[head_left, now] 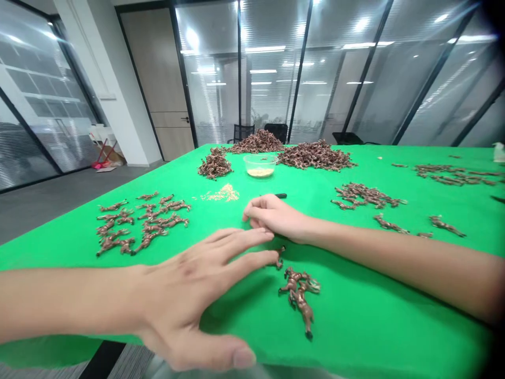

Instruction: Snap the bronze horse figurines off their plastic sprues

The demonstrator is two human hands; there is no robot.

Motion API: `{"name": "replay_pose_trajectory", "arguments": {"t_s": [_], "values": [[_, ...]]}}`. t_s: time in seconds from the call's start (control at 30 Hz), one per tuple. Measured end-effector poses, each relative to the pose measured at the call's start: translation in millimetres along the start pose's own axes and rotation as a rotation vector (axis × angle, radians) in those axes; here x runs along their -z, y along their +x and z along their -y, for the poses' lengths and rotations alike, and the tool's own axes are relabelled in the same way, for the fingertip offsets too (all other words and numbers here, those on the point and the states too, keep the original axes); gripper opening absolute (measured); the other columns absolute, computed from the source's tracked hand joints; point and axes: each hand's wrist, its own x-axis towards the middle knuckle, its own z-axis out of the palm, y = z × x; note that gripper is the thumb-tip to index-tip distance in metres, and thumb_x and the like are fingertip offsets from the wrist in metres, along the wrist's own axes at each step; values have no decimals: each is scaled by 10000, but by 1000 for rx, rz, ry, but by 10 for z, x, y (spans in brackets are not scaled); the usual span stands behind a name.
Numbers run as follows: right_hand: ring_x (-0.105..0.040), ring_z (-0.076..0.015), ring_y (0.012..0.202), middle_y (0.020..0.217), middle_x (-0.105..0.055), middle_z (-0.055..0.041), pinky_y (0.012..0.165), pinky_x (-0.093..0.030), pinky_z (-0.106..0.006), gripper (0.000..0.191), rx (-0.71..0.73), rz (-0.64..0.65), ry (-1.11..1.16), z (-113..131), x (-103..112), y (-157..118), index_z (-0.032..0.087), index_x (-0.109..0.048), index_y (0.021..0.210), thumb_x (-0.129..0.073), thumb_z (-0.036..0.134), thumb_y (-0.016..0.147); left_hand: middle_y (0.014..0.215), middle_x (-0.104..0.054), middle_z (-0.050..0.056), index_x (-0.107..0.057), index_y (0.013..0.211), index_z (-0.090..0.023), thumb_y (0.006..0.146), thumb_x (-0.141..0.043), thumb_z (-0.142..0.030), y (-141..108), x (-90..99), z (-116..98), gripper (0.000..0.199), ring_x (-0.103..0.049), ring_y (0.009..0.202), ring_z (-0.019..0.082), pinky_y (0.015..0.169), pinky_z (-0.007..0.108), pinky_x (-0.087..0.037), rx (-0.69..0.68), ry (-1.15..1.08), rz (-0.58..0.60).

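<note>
My left hand [193, 287] is spread palm down over the near part of the table, thumb apart, holding nothing. Its fingertips partly cover a small brown animal figurine [279, 262]. Just right of them lie more glossy brown animal figurines [302, 297], touching one another. Beyond those fingertips, my right hand [278, 213] rests with its fingers curled closed; whatever is inside them is hidden. A dark, slim object [281, 196] shows just behind the right hand, and its kind cannot be told. Past it, small pale-yellow bits [226, 193] form a loose heap.
A clear plastic bowl [260, 160] holds more pale-yellow bits. Large figurine piles [315, 156] stand around it at the back. Groups of figurines lie at the left [144, 221] and right [366, 195] on the green tablecloth [355, 310]. Chairs [276, 131] stand behind.
</note>
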Motion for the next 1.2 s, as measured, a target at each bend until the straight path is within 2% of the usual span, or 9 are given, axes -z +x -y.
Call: {"name": "replay_pose_trajectory", "arguments": {"t_s": [0.13, 0.23, 0.3, 0.43, 0.7, 0.83, 1.0, 1.1, 1.2], "values": [[-407, -65, 400, 504, -532, 43, 392, -289, -198, 164, -7, 34, 99, -19, 24, 25, 119, -630, 758, -522, 118, 881, 1685, -86, 80, -151, 1616, -288, 845, -623, -627, 98, 55, 36, 965, -170, 1523, 418, 1247, 614, -161, -4, -64, 169], [-375, -53, 369, 520, -551, 41, 358, -250, -192, 173, -7, 50, 111, -19, 24, 25, 119, -633, 772, -515, 133, 898, 1675, -47, 47, -123, 1619, -311, 884, -591, -641, 206, 80, 49, 932, -74, 1517, 423, 1239, 634, -84, -34, -121, 292], [-356, -48, 350, 516, -545, 46, 337, -225, -187, 174, -19, 50, 110, -17, 25, 21, 122, -625, 775, -511, 142, 905, 1669, -37, 37, -141, 1614, -313, 892, -578, -655, 277, 73, 43, 911, -23, 1504, 431, 1231, 642, -61, -68, -146, 333], [-388, -48, 366, 542, -560, 40, 336, -246, -170, 168, -17, 53, 117, -13, 37, 6, 121, -630, 796, -517, 166, 913, 1665, -14, 15, -139, 1611, -329, 866, -599, -682, 367, 40, 17, 944, 21, 1489, 446, 1215, 670, -32, -60, -180, 341], [-393, -46, 371, 531, -563, 26, 353, -273, -160, 245, -9, 50, 121, 28, 24, -12, 115, -627, 768, -474, 177, 949, 1659, -68, 23, -179, 1610, -309, 881, -630, -619, 356, 99, 67, 912, -95, 1517, 376, 1268, 550, -70, -73, -219, 338], [-391, -51, 351, 508, -553, 26, 343, -259, -173, 281, -36, -25, 161, 18, 4, 9, 122, -617, 766, -439, 185, 974, 1657, -61, 20, -164, 1614, -299, 912, -604, -575, 249, 159, 192, 873, -82, 1524, 367, 1272, 540, -56, -54, -152, 372], [-366, -60, 347, 512, -544, 42, 353, -248, -197, 239, 22, -163, 166, -56, -13, 37, 142, -604, 812, -426, 182, 967, 1664, 24, -9, -103, 1621, -280, 983, -481, -547, 37, 260, 401, 788, 25, 1543, 319, 1282, 504, -68, 51, -62, 436], [-381, -62, 375, 523, -550, 37, 386, -254, -204, 242, 49, -190, 127, -77, -14, 26, 139, -617, 804, -438, 185, 961, 1666, 8, -8, -83, 1617, -316, 992, -476, -542, -78, 298, 550, 772, -6, 1549, 317, 1280, 508, -94, 120, -35, 413], [-424, -77, 438, 549, -567, 28, 460, -304, -211, 257, 115, -177, -10, -55, -26, -21, 139, -631, 816, -439, 211, 970, 1667, -28, -2, -92, 1612, -344, 1010, -458, -510, -159, 295, 713, 724, -62, 1550, 320, 1275, 513, -122, 191, -19, 363]]}}
